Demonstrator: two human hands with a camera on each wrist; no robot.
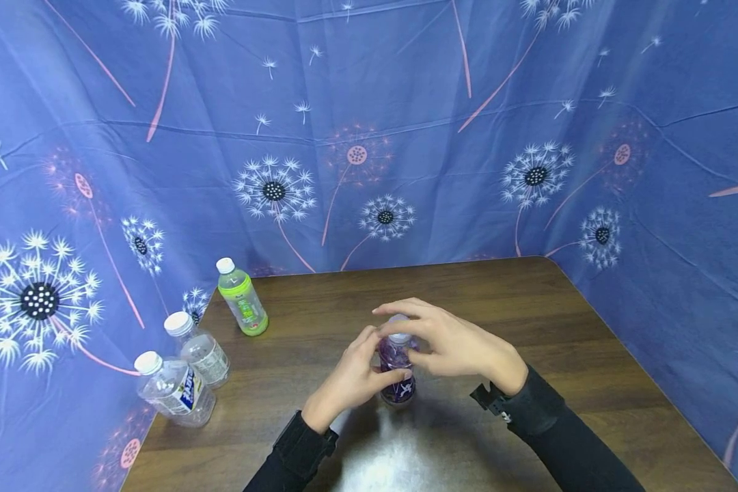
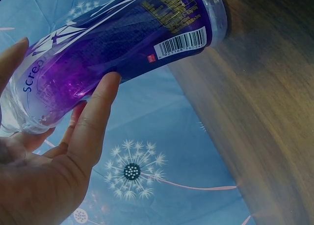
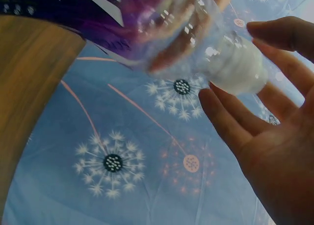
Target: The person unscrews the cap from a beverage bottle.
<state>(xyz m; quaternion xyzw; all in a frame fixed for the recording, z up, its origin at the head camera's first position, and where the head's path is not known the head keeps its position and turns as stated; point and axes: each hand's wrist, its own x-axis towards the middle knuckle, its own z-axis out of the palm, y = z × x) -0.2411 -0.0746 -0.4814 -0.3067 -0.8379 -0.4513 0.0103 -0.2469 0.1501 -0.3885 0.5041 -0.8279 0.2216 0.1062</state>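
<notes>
A clear plastic bottle with a purple label and a white cap stands upright on the table, between both hands. My left hand holds its upper part loosely, thumb across the front and fingers round the far side. Some of those fingers show through the clear shoulder in the right wrist view. Around the white cap, my right hand spreads its bent fingers and thumb, with a gap beside the cap. The label's barcode faces the left wrist camera.
On the table's left side stand a green-labelled bottle and two clear bottles, one with a blue label and one with a pale label, all white-capped. Blue dandelion-print cloth hangs behind and beside the wooden table.
</notes>
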